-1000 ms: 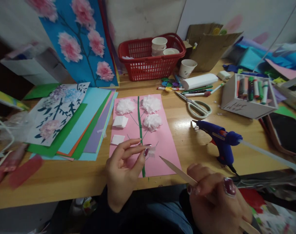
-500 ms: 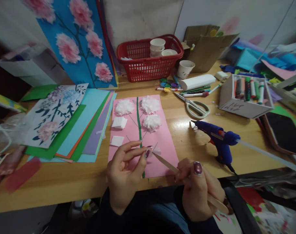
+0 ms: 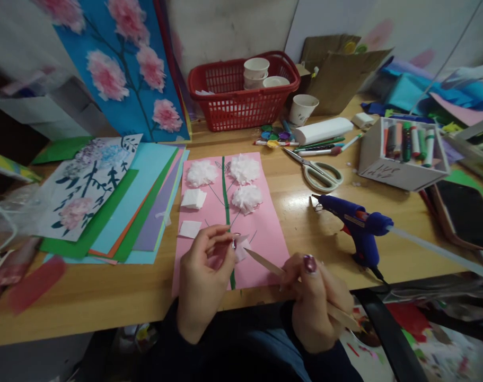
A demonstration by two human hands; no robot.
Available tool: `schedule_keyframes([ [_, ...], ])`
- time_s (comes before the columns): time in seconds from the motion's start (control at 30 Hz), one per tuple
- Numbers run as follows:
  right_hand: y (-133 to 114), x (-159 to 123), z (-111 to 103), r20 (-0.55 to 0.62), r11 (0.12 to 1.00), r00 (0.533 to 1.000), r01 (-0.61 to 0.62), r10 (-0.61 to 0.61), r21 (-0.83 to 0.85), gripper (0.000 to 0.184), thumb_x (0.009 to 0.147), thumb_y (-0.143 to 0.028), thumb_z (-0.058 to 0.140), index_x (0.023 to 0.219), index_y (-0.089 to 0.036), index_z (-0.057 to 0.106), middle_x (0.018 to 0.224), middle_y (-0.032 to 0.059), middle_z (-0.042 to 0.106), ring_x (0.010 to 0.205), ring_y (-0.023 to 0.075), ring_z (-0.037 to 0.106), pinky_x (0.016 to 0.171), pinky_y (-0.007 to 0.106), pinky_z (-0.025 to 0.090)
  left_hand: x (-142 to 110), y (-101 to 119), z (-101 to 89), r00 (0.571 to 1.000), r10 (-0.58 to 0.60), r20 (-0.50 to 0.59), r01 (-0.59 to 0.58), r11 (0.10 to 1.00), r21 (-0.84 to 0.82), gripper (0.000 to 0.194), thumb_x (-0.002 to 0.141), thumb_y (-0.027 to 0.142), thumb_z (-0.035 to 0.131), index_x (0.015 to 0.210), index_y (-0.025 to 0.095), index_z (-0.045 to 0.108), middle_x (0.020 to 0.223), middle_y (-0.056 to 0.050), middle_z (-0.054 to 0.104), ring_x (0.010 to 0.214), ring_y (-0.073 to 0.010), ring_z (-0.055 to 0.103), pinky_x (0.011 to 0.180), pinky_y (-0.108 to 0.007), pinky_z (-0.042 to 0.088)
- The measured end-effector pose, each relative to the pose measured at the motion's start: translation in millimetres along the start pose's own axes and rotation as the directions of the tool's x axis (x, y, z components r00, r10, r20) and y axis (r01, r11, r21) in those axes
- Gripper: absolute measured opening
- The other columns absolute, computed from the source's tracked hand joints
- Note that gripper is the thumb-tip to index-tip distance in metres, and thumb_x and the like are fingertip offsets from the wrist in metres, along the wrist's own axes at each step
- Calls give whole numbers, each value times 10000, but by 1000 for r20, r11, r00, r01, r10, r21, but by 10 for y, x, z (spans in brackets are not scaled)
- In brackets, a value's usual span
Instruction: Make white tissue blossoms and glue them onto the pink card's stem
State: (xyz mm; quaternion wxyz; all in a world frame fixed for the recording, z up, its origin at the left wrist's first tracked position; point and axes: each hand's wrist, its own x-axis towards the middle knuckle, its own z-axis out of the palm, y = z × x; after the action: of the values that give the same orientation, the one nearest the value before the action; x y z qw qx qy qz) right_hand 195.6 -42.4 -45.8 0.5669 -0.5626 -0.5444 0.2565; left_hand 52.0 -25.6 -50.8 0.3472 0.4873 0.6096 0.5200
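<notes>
Over the lower part of a pink sheet point(image 3: 267, 228), my left hand point(image 3: 207, 270) pinches a small piece of thin white paper point(image 3: 242, 241) between thumb and fingers. My right hand point(image 3: 321, 297) is closed on a flat wooden stick point(image 3: 265, 262), whose pointed tip lies close beside that paper. The pink sheet bears a green stem point(image 3: 226, 196) with thin drawn branches. Three fluffy white paper flowers point(image 3: 244, 168) sit on its upper part. Two stacks of white paper squares point(image 3: 190, 229) lie along its left side.
Right of the sheet lie a blue glue gun point(image 3: 354, 220) and scissors point(image 3: 323, 172). A marker box point(image 3: 404, 159) and a phone point(image 3: 466, 209) are farther right. Coloured paper point(image 3: 154, 223) is spread at left. Behind stand a red basket point(image 3: 241, 106) and a paper cup point(image 3: 304, 110).
The stick's tip has drawn slightly away from my left fingers, and my right hand has shifted a little left. More of the white paper shows at my left fingertips.
</notes>
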Motion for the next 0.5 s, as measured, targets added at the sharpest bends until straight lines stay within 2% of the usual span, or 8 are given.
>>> schedule_keyframes([
  [0.1, -32, 25, 31, 43, 998, 997, -62, 62, -1, 477, 992, -321, 410, 547, -205, 534, 473, -29, 492, 434, 104, 450, 483, 281, 325, -12, -22, 5, 998, 36, 56, -41, 994, 99, 290, 833, 102, 616, 1095, 223, 593, 1005, -22, 735, 942, -139, 715, 853, -245, 587],
  [0.27, 5, 27, 46, 64, 997, 996, -68, 69, -26, 469, 989, -316, 413, 552, -200, 537, 492, -30, 496, 461, 103, 445, 512, 273, 325, 1, -2, 11, 990, 66, 128, -87, 983, 160, 393, 815, 76, 639, 1174, 222, 579, 1045, -31, 739, 962, -146, 719, 843, -246, 596],
  [0.4, 25, 25, 34, 91, 997, 994, -57, 61, -45, 470, 989, -317, 415, 551, -194, 532, 486, -35, 481, 452, 95, 415, 514, 265, 318, 25, -8, -4, 991, 95, 92, -112, 972, 207, 292, 846, 94, 618, 1105, 230, 624, 953, -7, 760, 882, -137, 733, 796, -234, 602],
  [0.5, 16, 28, 24, 96, 997, 994, -50, 56, -65, 473, 989, -319, 418, 545, -191, 518, 484, -38, 468, 446, 90, 407, 512, 263, 314, 48, -37, -35, 996, 76, 37, -82, 973, 215, 269, 840, 120, 632, 1090, 220, 630, 933, -18, 755, 878, -155, 730, 772, -250, 606],
])
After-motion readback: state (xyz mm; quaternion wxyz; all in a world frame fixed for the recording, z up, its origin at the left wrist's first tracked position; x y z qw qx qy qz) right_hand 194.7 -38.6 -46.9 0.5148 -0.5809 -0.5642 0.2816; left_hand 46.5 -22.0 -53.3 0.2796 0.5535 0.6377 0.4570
